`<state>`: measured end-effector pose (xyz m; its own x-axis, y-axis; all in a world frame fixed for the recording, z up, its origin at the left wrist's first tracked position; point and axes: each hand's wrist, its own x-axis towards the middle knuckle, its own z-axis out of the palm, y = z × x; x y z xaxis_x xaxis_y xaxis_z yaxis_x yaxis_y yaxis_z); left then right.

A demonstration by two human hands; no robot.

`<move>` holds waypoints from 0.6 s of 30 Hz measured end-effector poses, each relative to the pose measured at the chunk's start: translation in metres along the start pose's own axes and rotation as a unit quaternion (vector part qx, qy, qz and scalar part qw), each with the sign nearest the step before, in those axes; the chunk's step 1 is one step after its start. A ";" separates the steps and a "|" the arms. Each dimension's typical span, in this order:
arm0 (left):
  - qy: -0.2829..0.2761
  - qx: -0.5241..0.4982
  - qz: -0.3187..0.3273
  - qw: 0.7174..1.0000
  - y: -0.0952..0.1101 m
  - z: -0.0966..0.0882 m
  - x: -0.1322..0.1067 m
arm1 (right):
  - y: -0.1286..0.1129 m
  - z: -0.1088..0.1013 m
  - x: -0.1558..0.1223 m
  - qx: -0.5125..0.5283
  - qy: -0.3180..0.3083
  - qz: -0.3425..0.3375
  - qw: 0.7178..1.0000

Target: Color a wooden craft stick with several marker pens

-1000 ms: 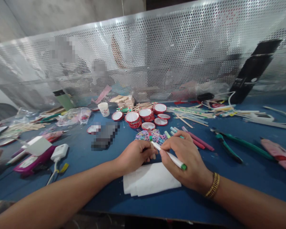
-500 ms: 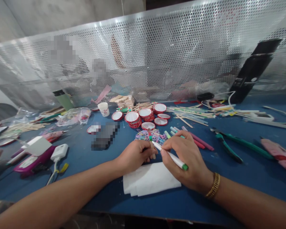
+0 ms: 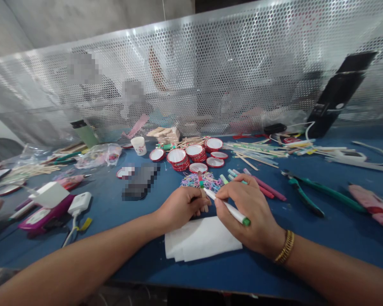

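My left hand [image 3: 182, 204] pinches a small wooden stick [image 3: 200, 177] upright between thumb and fingers. Its upper part carries bands of red and green; its lower end shows below my fingers. My right hand [image 3: 250, 210] is closed around a white marker [image 3: 230, 209] with a green end, held like a pen. The marker's tip meets the stick just above my left fingers. Beneath my hands lies a folded white paper or cloth [image 3: 202, 240]. Right behind them is a heap of pastel-coloured loops [image 3: 215, 182].
Red-rimmed round tins [image 3: 178, 156] stand stacked at mid-table. Several markers [image 3: 268, 187], green-handled pliers [image 3: 306, 197] and a pink tool [image 3: 375, 206] lie right. A dark phone-like object [image 3: 142, 182], white cup [image 3: 138, 145] and white adapter [image 3: 79, 204] are left. A perforated metal screen [image 3: 230, 76] closes the back.
The marker and my right hand have shifted very slightly. Both hands keep the same hold, and the other things on the table stay where they were.
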<state>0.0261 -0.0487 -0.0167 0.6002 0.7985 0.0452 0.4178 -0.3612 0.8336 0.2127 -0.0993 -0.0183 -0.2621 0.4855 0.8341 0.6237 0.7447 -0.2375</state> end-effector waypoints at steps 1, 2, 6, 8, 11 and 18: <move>-0.001 -0.003 0.001 1.000 0.000 0.000 0.000 | 0.000 0.000 0.000 0.000 0.002 -0.001 1.000; -0.002 -0.006 0.003 1.000 0.000 0.000 0.000 | 0.001 -0.001 0.000 -0.001 0.003 -0.001 1.000; -0.005 -0.015 0.008 1.000 0.000 0.001 0.000 | 0.002 -0.002 0.000 -0.001 0.006 0.000 1.000; -0.004 -0.011 0.007 1.000 0.001 0.000 0.000 | 0.002 -0.001 0.000 -0.001 0.009 -0.001 1.000; -0.002 -0.004 0.001 1.000 0.001 0.000 0.000 | 0.001 0.000 -0.001 -0.002 0.007 -0.005 1.000; 0.008 0.008 -0.016 1.000 0.000 0.000 0.000 | -0.001 0.001 -0.001 0.001 -0.007 -0.001 1.000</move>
<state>0.0259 -0.0488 -0.0169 0.5756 0.8173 0.0275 0.4474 -0.3428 0.8260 0.2116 -0.0997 -0.0193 -0.2729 0.4907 0.8275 0.6214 0.7465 -0.2378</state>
